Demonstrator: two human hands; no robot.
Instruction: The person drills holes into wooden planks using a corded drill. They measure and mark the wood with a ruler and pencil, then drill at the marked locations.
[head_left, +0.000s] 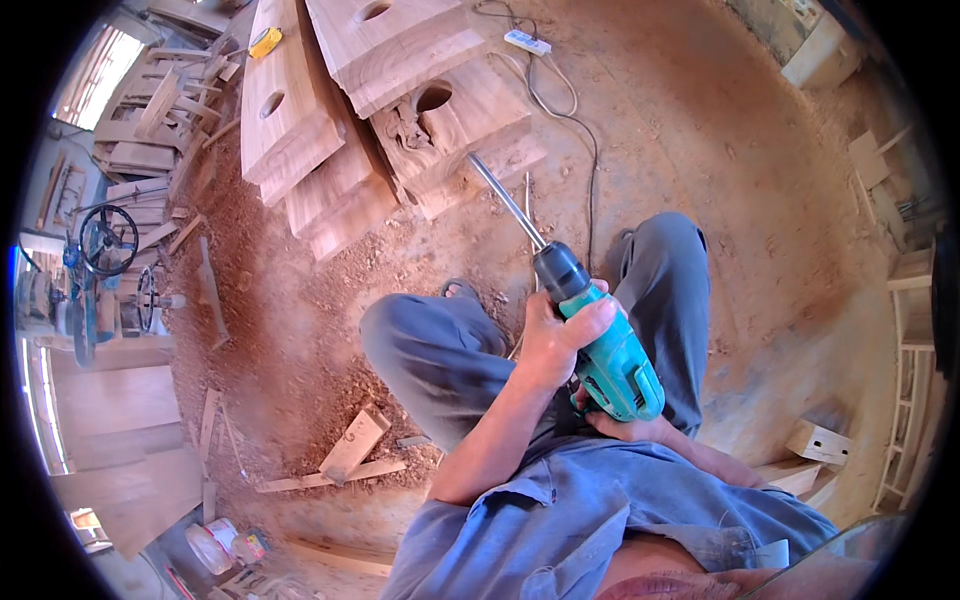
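A teal power drill [622, 372] with a black chuck slants up and left between my knees. My left hand [553, 340] is wrapped round its front body behind the chuck. Lower down, my right hand [628, 427] is closed at the handle, partly hidden beneath the drill. The long metal bit [508, 203] points at the near end of a thick wooden slab [485, 118] with a round hole and a rough hollow; I cannot tell whether its tip touches. Other slabs lie stacked alongside, one slab [300, 115] with an oval hole and a yellow tape measure [265, 42] on it.
A power strip [527, 42] and a dark cord [594, 170] lie beyond my feet. Wood chips cover the floor, with an offcut block [355, 445] at left. A machine handwheel [107, 240] and piled boards stand far left; a small wooden box [820, 441] sits at right.
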